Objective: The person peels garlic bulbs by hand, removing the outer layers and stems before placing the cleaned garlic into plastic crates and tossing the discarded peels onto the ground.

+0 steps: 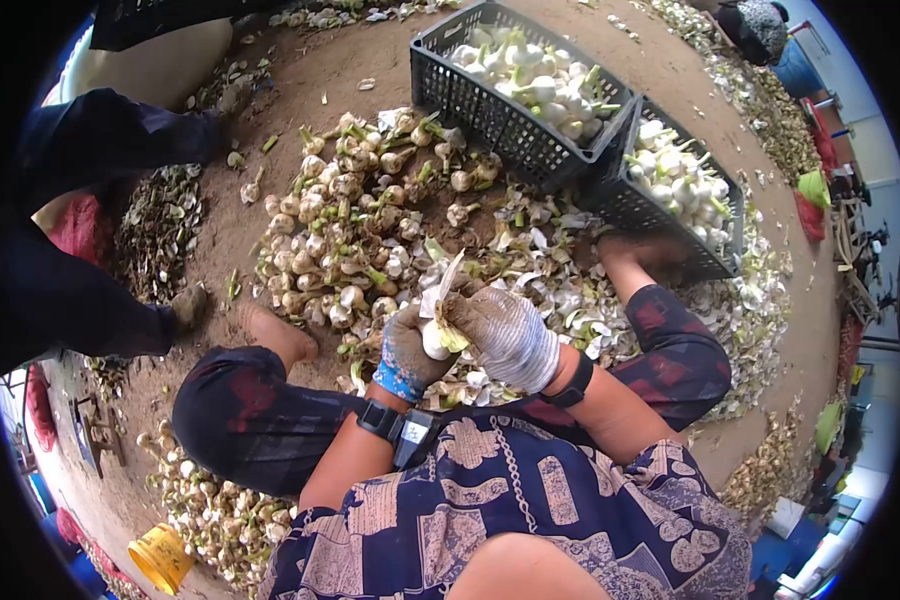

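Observation:
My left hand (407, 352), in a soiled glove with a blue floral cuff, is closed around a white garlic bulb (434, 341). Against it, my right hand (508, 335), in a dirty white knit glove, has its fingers closed on pale, dry garlic skin (444, 288) at the bulb's upper side. Part of the bulb is hidden by the fingers. Beyond my hands lies a heap of unpeeled garlic bulbs (345, 230) with short stems. Loose peeled skins (530, 290) cover the ground to the right of that heap.
Two black plastic crates (490, 112) (682, 232) hold cleaned white garlic ahead and to the right. Another person's dark trouser legs (90, 290) are at the left. More garlic (220, 515) and a yellow bucket (160, 558) lie at the lower left.

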